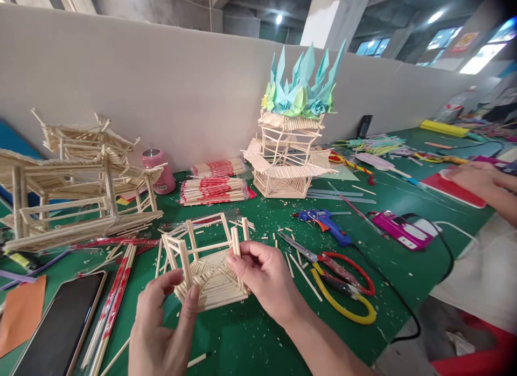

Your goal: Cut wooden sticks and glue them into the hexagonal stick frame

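Note:
A small wooden-stick frame (218, 276) with a slatted floor, upright corner posts and thin rails rests low over the green table in front of me. At its near right corner, my right hand (262, 273) pinches a post between thumb and fingers. My left hand (165, 317) has its thumb and index finger on either side of the near left post, gripping it close to the floor; its other fingers are partly hidden. Loose stick pieces lie around the frame.
Right of the frame lie scissors (343, 276) and a blue glue gun (325, 223) with a black cable. A stick pavilion (286, 176) with paper petals stands behind; a larger stick building (81, 187) is left. A phone (60, 325) lies front left. Another person's hand (472, 176) is far right.

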